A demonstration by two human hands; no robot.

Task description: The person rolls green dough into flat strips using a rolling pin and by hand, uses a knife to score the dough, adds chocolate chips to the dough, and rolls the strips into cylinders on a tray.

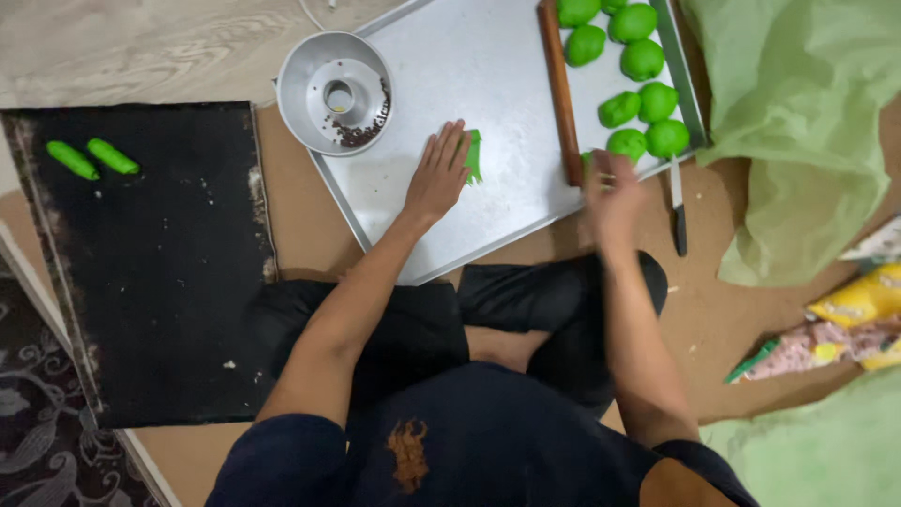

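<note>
The left hand [437, 175] lies flat, fingers spread and released, pressing on a small green dough piece [474, 155] near the middle of the metal tray [488, 207]. The right hand [612, 197] is blurred at the tray's lower right edge; whether its fingers grip anything cannot be told. Just beyond it a wooden rolling pin [560, 89] lies lengthwise, with green dough balls [642, 59] clustered at upper right and a knife [678, 207] beside them. A metal funnel-shaped mould [335, 92] sits at the tray's upper left corner. Two green rolls [92, 158] rest on the black board [160, 282] at left.
</note>
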